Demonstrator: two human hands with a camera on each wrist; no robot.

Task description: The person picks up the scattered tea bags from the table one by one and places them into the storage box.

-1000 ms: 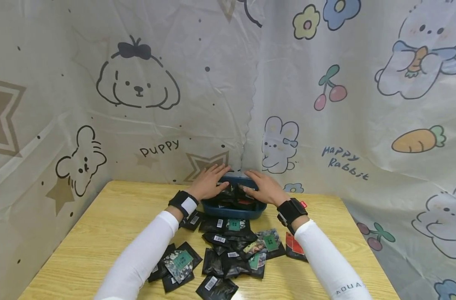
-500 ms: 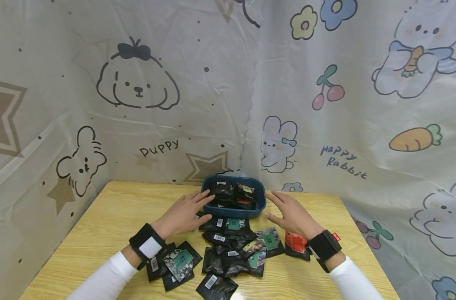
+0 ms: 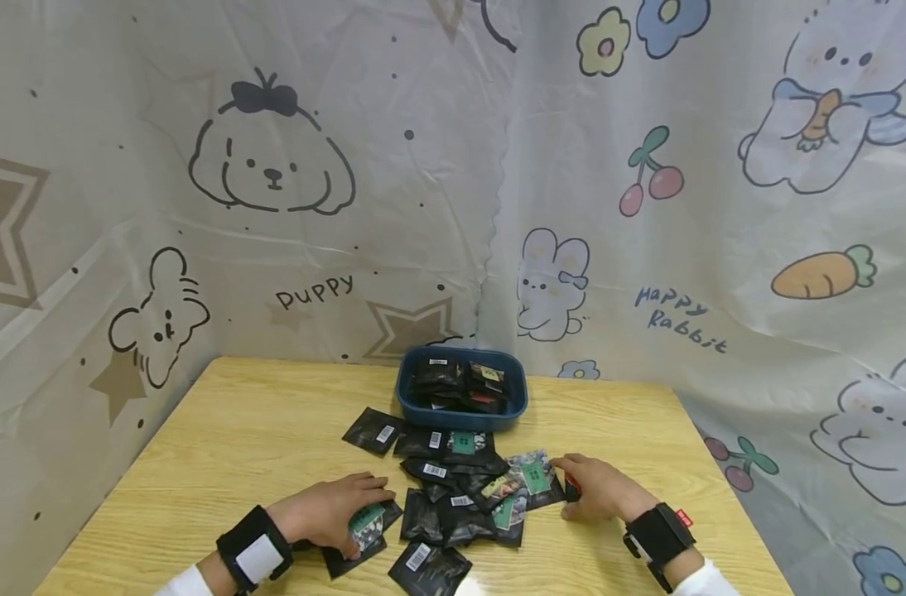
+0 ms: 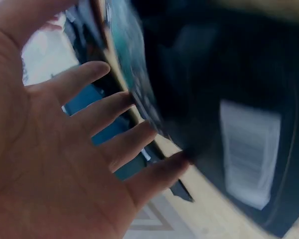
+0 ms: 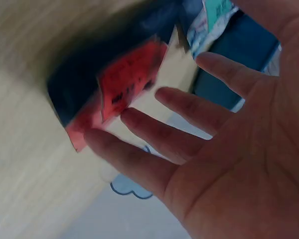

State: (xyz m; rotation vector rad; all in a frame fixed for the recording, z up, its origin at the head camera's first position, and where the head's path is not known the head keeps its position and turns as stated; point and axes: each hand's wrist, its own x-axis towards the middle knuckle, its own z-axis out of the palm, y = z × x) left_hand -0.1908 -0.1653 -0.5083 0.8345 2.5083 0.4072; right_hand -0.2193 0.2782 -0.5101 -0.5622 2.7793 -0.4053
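Note:
Over a small pile of black sachets at the front left, my left hand (image 3: 334,509) spans a sachet with a green label (image 3: 367,520). Its thumb and fingertips reach the sachet's edges. In the left wrist view, the spread fingers (image 4: 102,112) lie right along a black sachet with a white barcode (image 4: 249,152). At the right, my right hand (image 3: 605,488) covers most of a black sachet with a red label (image 5: 132,74). The right wrist view has its extended fingertips close along the red edge, palm bare.
A blue plastic basket (image 3: 460,422) holding several sachets stands at the back of the wooden table (image 3: 274,414). Several black sachets (image 3: 468,521) overlap in the middle, and a lone one (image 3: 373,431) lies left of the basket's front. A patterned curtain (image 3: 423,207) hangs behind.
Both hands have drawn back from the basket toward me and apart. The left came down over the green-labelled sachet, the right over the red-labelled one. The basket's contents are uncovered.

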